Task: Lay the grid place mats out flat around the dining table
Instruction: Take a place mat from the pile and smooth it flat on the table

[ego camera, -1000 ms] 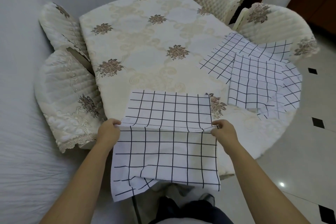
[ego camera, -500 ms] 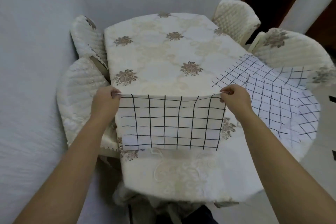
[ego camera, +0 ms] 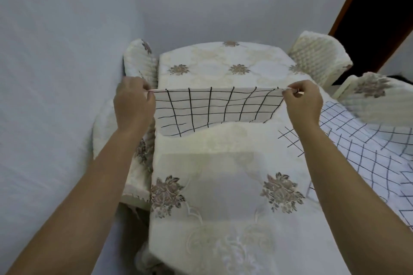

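A white place mat with a black grid (ego camera: 214, 109) hangs in the air above the middle of the dining table (ego camera: 214, 185). My left hand (ego camera: 131, 102) pinches its top left corner and my right hand (ego camera: 302, 101) pinches its top right corner. The top edge is stretched tight between them and the lower edge droops free, just above the cream floral tablecloth. A loose pile of more grid mats (ego camera: 362, 152) lies overlapped at the table's right side, partly behind my right forearm.
Quilted cream chairs stand around the table: two on the left (ego camera: 138, 62), one at the far right corner (ego camera: 319, 58) and one on the right (ego camera: 377, 96). A pale wall runs close along the left. A dark doorway (ego camera: 384, 6) opens at the upper right.
Both hands have carried the mat from the near table edge up and forward over the table's middle. The view has tilted up and moved closer to the table.
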A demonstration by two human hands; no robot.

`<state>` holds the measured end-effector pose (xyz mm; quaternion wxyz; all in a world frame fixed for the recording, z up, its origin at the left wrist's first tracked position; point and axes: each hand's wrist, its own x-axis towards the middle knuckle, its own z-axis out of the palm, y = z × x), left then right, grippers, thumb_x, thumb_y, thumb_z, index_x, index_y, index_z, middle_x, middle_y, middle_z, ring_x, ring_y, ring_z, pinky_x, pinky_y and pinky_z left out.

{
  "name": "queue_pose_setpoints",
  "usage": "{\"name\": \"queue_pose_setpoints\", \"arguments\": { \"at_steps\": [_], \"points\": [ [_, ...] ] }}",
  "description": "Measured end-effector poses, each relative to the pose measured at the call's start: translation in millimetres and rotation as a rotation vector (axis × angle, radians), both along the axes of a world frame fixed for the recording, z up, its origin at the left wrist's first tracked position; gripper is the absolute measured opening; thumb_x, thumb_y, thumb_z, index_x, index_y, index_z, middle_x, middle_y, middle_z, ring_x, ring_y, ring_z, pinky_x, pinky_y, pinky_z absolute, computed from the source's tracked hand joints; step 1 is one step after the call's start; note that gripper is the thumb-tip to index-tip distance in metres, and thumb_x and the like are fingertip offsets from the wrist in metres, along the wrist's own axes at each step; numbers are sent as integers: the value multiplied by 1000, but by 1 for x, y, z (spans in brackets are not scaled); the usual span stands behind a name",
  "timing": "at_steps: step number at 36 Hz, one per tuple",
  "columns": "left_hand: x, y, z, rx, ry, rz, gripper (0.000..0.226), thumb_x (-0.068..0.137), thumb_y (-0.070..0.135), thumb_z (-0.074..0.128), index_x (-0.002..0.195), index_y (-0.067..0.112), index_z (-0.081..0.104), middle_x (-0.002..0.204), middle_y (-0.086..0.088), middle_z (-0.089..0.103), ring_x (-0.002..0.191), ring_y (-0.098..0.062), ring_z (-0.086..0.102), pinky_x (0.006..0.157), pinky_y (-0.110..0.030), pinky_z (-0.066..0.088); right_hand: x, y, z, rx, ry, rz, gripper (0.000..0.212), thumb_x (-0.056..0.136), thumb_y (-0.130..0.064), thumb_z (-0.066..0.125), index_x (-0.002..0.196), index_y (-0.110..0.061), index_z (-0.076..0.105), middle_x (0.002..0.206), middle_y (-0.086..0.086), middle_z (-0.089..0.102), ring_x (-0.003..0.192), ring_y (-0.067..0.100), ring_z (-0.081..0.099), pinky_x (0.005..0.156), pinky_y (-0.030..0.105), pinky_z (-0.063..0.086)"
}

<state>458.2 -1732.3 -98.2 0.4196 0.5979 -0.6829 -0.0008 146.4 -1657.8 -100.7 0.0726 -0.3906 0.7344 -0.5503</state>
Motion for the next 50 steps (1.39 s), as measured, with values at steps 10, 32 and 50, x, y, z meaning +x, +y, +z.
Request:
{"name": "queue_pose_setpoints", "arguments": {
  "at_steps": [10,32,50],
  "points": [
    [5,54,-125,247,-266,-161,12,69,-7,67,77,0,61,83,-18,57,77,-35,56,64,-39,44,-5,55,-108,352,94,0,13,88,-5,53,99,1,58,117,14,42,81,18,48,71,26,38],
    [18,134,-241,426,-721,-322,9,47,3,51,54,8,50,62,-10,50,53,-28,50,44,-33,39,-3,127,-211,911,352,118,24,82,4,51,105,-2,55,118,17,45,97,32,50,65,34,42],
    [-24,144,-227,563,-685,-420,35,35,8,78,56,12,50,57,-3,49,45,-20,49,35,-25,32,46,116,-229,906,821,630,66,31,-8,88,88,-16,57,102,11,69,91,30,69,72,57,52]
  ]
}}
